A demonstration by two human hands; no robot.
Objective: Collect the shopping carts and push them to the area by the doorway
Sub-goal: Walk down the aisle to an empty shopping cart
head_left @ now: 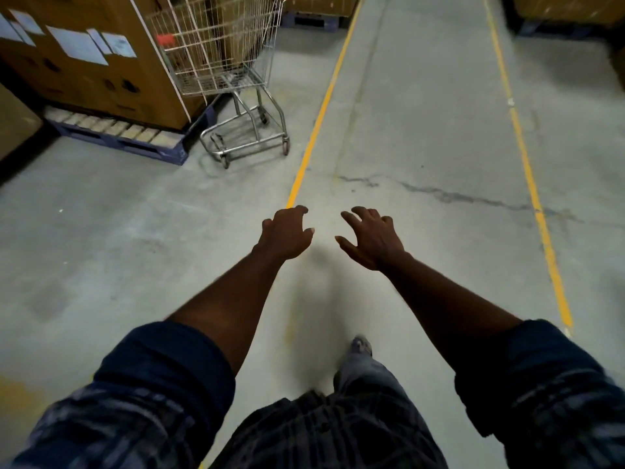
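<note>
Warehouse, palletised cardboard boxes [101, 59], yellow floor lines [321, 106], concrete floor [422, 130]

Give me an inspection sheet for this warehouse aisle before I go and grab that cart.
Surface: grey concrete floor, cracked across the lane, marked by two yellow lines.
Job's things: one wire shopping cart, left of the lane beside a blue pallet; no hand on it.
Clutter: nothing seen.
Grippers: left hand and right hand held out ahead, fingers loosely curled, holding nothing.
Cables: nothing seen.
Surroundings: large cardboard boxes with paper labels on the pallet; more boxes far ahead.
</note>
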